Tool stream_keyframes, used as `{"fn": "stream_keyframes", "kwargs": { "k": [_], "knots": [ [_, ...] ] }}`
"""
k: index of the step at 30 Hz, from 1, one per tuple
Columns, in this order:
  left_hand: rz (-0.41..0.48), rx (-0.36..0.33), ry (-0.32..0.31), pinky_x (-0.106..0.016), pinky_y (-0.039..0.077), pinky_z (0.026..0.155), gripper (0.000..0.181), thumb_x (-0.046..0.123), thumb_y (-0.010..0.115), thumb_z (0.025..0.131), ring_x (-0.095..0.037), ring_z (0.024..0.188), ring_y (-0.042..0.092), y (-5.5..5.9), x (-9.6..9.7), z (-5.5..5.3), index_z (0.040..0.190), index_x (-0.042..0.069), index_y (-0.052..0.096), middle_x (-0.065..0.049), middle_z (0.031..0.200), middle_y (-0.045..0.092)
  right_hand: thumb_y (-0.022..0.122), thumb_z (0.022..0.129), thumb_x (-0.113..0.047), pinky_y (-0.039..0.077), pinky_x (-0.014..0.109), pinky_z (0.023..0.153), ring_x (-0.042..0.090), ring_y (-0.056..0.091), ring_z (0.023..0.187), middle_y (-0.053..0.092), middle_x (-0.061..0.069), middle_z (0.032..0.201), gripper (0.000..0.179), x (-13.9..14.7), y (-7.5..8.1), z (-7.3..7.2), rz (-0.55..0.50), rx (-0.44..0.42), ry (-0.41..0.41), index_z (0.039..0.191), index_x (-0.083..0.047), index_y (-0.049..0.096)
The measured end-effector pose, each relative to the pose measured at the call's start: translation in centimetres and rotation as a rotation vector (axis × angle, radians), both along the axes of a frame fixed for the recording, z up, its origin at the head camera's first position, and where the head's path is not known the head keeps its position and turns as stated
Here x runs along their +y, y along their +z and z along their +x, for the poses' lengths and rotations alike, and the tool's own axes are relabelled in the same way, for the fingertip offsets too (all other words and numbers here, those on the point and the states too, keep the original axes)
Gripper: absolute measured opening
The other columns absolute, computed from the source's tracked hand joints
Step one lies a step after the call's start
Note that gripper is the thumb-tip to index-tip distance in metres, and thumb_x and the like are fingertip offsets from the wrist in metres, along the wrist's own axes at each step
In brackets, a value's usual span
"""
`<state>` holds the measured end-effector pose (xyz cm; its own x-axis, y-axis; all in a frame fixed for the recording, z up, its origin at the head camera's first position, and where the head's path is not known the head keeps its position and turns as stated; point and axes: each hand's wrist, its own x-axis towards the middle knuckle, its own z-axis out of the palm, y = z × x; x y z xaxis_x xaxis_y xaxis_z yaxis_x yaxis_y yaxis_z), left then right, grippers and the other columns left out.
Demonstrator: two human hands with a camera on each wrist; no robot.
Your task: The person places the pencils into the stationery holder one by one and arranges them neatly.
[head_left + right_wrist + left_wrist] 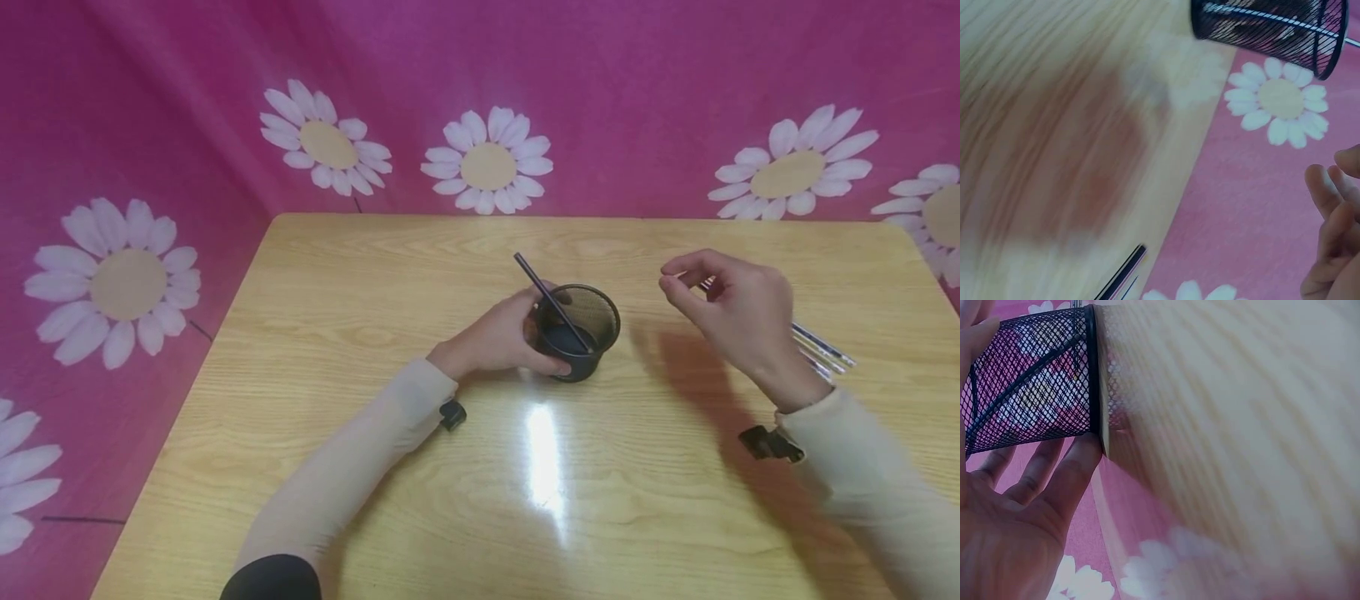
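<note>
A black wire-mesh pencil cup (579, 367) stands upright on the table, with one dark pencil (546, 292) leaning inside it. My left hand (504, 335) grips the cup from its left side, thumb in front and fingers behind. The left wrist view shows the mesh cup (1041, 381) between thumb and fingers, the fingertips near its base. To the right of the cup, my right hand (738, 312) hangs above the table, its fingers loosely bent and holding nothing. Several pencils (823, 348) lie on the table behind and below that hand, partly hidden by it.
The light wood table (360, 283) reaches back to a pink cloth (600, 108) printed with white daisies, which also runs along the left side. A bright reflection lies on the tabletop in front of the cup. Dark wrist mounts (772, 444) sit at the sleeve cuffs.
</note>
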<state>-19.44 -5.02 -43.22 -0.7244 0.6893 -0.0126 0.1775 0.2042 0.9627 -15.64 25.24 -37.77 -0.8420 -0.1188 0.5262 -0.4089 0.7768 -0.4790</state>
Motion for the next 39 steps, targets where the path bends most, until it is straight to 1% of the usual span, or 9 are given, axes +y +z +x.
{"fn": "stream_keyframes", "kwargs": {
  "k": [5,8,11,16,22,26,30,34,39],
  "knots": [
    [0.006,-0.009,-0.003,-0.028,0.055,0.106,0.096,0.0,0.1,0.075,-0.022,0.119,0.069,0.0,0.0,0.0,0.154,0.003,0.046,-0.017,0.143,0.061,0.084,0.092,-0.019,0.03,0.021,0.06,-0.019,0.041,0.065,0.078,0.004,0.082,0.013,1.9,-0.7,-0.1,0.057,-0.026,-0.028,0.103,-0.013,0.084],
    [0.016,-0.022,-0.003,-0.029,0.055,0.106,0.096,-0.001,0.099,0.075,-0.022,0.119,0.069,0.1,0.0,0.0,0.155,0.003,0.046,-0.017,0.143,0.062,0.083,0.093,-0.02,0.03,0.021,0.059,-0.019,0.042,0.064,0.079,0.006,0.086,0.014,3.0,-0.9,0.0,0.086,-0.066,-0.048,0.105,-0.013,0.084],
    [0.022,-0.025,-0.004,-0.029,0.055,0.106,0.096,-0.003,0.099,0.076,-0.023,0.118,0.069,0.1,0.0,0.0,0.155,0.002,0.045,-0.018,0.143,0.061,0.082,0.095,-0.023,0.031,0.023,0.056,-0.013,0.045,0.06,0.08,0.006,0.09,0.015,4.2,-0.9,0.0,0.121,-0.104,-0.067,0.106,-0.014,0.083],
    [0.028,-0.032,-0.008,-0.028,0.055,0.106,0.094,-0.003,0.098,0.077,-0.022,0.119,0.069,0.1,0.1,0.0,0.154,0.0,0.045,-0.019,0.145,0.06,0.078,0.097,-0.028,0.031,0.035,0.051,0.002,0.047,0.052,0.08,0.008,0.093,0.019,6.1,-1.2,0.1,0.185,-0.183,-0.105,0.109,-0.014,0.081],
    [0.036,-0.035,-0.01,-0.029,0.054,0.107,0.093,-0.005,0.097,0.077,-0.023,0.121,0.069,0.1,0.0,0.0,0.154,0.0,0.045,-0.018,0.144,0.059,0.076,0.1,-0.029,0.032,0.041,0.054,0.011,0.045,0.053,0.08,0.013,0.094,0.021,7.8,-1.8,0.2,0.233,-0.287,-0.132,0.111,-0.011,0.079],
    [0.021,-0.028,-0.004,-0.028,0.055,0.106,0.094,-0.003,0.098,0.076,-0.022,0.119,0.069,0.0,0.1,0.0,0.154,0.001,0.046,-0.017,0.143,0.06,0.075,0.101,-0.028,0.032,0.044,0.06,0.019,0.045,0.058,0.078,0.015,0.097,0.023,8.6,-2.1,0.3,0.246,-0.375,-0.143,0.113,-0.008,0.078],
    [0.012,-0.022,-0.002,-0.028,0.055,0.105,0.096,-0.002,0.099,0.076,-0.022,0.116,0.07,-0.1,0.1,0.0,0.155,0.001,0.045,-0.017,0.142,0.061,0.074,0.101,-0.027,0.034,0.044,0.062,0.025,0.051,0.067,0.077,0.016,0.096,0.024,9.1,-2.3,0.3,0.271,-0.443,-0.149,0.114,-0.007,0.078],
    [0.022,-0.026,-0.008,-0.028,0.055,0.106,0.096,-0.003,0.099,0.075,-0.022,0.116,0.07,-0.2,0.1,-0.1,0.155,0.001,0.044,-0.017,0.142,0.062,0.076,0.101,-0.025,0.036,0.044,0.061,0.028,0.057,0.073,0.076,0.015,0.095,0.022,9.4,-2.7,0.2,0.305,-0.477,-0.145,0.113,-0.007,0.079],
    [0.027,-0.024,-0.005,-0.029,0.055,0.106,0.095,-0.004,0.099,0.075,-0.022,0.115,0.071,-0.2,0.0,-0.1,0.154,0.001,0.045,-0.017,0.141,0.063,0.079,0.1,-0.021,0.036,0.045,0.062,0.032,0.059,0.077,0.076,0.02,0.097,0.023,9.6,-3.0,-0.1,0.333,-0.514,-0.148,0.114,-0.002,0.078]
  ]
}}
